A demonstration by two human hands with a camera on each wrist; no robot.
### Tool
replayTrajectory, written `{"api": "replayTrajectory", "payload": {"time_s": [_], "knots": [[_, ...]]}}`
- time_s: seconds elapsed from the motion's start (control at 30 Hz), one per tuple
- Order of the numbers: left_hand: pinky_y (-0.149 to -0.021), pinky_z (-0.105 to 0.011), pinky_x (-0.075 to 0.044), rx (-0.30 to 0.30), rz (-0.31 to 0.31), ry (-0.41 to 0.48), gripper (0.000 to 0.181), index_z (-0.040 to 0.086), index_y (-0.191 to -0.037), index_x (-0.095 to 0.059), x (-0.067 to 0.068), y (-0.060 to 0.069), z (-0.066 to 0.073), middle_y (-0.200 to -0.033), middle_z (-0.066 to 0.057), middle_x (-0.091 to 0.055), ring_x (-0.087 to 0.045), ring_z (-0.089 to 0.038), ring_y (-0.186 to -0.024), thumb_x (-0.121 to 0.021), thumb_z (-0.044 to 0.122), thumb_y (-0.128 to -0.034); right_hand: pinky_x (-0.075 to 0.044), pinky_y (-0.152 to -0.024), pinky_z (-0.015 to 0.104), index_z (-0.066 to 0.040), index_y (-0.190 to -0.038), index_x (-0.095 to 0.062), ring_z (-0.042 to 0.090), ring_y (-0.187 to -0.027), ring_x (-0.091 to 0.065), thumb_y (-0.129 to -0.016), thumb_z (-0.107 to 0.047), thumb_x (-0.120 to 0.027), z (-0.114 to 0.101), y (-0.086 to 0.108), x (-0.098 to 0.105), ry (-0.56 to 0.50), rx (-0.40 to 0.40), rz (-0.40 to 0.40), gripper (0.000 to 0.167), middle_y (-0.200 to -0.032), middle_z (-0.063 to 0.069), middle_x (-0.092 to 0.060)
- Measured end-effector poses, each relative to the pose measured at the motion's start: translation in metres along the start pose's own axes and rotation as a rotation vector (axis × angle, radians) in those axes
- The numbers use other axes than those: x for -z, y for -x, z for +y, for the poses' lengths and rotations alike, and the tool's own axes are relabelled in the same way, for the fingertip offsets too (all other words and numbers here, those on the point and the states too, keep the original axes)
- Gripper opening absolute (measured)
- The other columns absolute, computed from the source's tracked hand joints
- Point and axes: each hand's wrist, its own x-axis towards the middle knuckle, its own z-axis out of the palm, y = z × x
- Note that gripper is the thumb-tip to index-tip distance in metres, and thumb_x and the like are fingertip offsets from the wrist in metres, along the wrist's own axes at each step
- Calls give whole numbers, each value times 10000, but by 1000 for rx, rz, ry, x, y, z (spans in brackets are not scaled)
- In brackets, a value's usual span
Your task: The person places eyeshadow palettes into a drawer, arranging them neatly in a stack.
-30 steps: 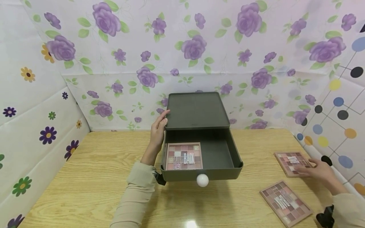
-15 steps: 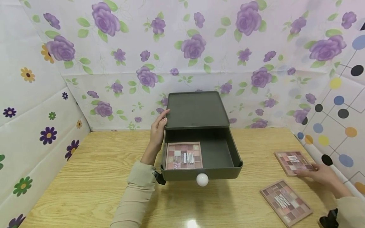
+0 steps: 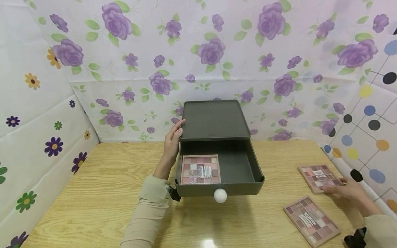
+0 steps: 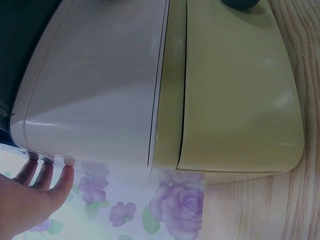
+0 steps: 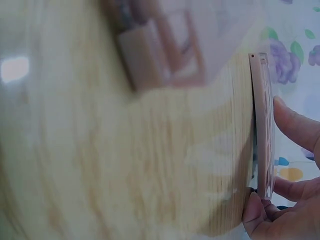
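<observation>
The straight-fingered left hand (image 3: 170, 147) touches the cabinet (image 3: 215, 120) from the left; to its right, the right hand (image 3: 354, 193) pinches a palette (image 3: 317, 175).

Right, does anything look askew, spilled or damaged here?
Nothing looks spilled or damaged. The front eyeshadow palette lies diagonally on the wood-grain table, looking askew compared with the boxed palette sitting squarely in the open drawer.

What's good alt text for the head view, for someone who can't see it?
A person's right hand grips a makeup palette at the right of a wooden table, with another palette lying nearer the viewer. The left hand touches a dark drawer unit whose open drawer holds a third palette.
</observation>
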Motion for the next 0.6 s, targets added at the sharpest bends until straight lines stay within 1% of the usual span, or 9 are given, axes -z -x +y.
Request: {"api": "replayTrajectory", "payload": {"time_s": [0.17, 0.3, 0.43, 0.53, 0.6], "knots": [[-1046, -426, -210, 3, -3, -11, 426, -76, -1329, -401, 0, 1, 0, -1434, -199, -293, -233, -269, -1327, -343, 87, -941, -375, -801, 519, 282, -1213, -240, 504, -975, -425, -720, -402, -732, -5, 4, -1, -6, -2, 21, 976, -1092, 454, -394], [-1052, -431, -200, 9, -9, -23, 423, -67, -1335, -399, 1, 1, 1, -1439, -194, -286, -222, -270, -1333, -344, 91, -946, -331, -835, 575, 269, -1239, -202, 529, -1009, -374, -703, -444, -735, -9, 5, -1, 5, -25, 39, 1039, -1126, 461, -338], [-1041, -444, -219, 9, -14, -24, 421, -62, -1336, -401, 1, 0, 1, -1440, -187, -290, -237, -273, -1326, -346, 92, -949, -316, -852, 594, 274, -1259, -188, 551, -1033, -349, -695, -418, -750, -13, 7, 0, 18, -16, 96, 1055, -1159, 471, -302], [-1027, -444, -240, 13, -13, -22, 420, -56, -1337, -405, 0, -1, 1, -1437, -183, -297, -252, -272, -1317, -347, 96, -949, -344, -833, 581, 254, -1262, -240, 548, -1012, -379, -685, -349, -767, -14, 9, 1, 32, -5, 172, 986, -1152, 468, -331], [-1014, -442, -257, 14, -9, -18, 419, -55, -1335, -409, 0, -1, 1, -1435, -184, -302, -266, -273, -1309, -349, 96, -949, -372, -805, 559, 251, -1253, -271, 535, -994, -400, -711, -306, -748, -15, 10, 3, 5, -11, 198, 912, -1140, 459, -355]]}}
